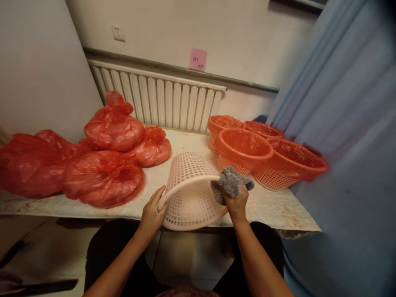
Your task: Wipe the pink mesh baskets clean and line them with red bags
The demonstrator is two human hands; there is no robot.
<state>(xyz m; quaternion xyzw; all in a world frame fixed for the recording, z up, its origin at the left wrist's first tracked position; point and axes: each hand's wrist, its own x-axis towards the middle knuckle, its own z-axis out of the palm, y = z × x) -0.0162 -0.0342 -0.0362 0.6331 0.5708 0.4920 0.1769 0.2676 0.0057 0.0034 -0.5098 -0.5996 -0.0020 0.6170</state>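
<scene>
A white perforated plastic wastebasket point(188, 165) lies tilted at the table's front edge, its mouth toward me. My left hand point(154, 210) grips its rim on the left, thumb and fingers closed round the edge. In my right hand point(237, 202) is a bunched grey cloth point(231, 181), pressed against the rim on the right. Part of the right fingers is hidden behind the cloth. Just beyond the cloth stands a wastebasket lined with a red bag point(244, 144).
Several tied red plastic bags point(105, 177) are heaped on the left of the table point(182, 140). More red-lined baskets point(287, 165) stand at the right, beside a blue curtain point(346, 123). A white radiator point(161, 97) runs along the wall behind.
</scene>
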